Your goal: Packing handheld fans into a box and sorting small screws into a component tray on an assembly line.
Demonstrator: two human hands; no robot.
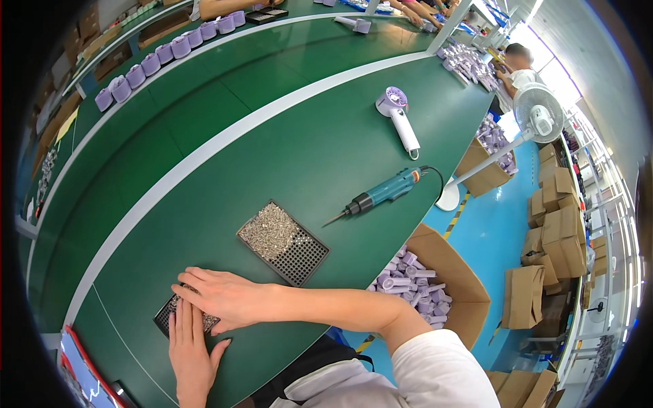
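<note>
White sleeve [439,370] closest | my left grip [192,355] wide over a black tray [162,319] | right grip [230,297] there too, can't tell its hold lol

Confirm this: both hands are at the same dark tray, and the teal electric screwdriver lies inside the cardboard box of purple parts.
No: the head view shows the teal electric screwdriver lying on the green table, not inside the cardboard box. The left hand and right hand are indeed both at the same dark tray.
</note>
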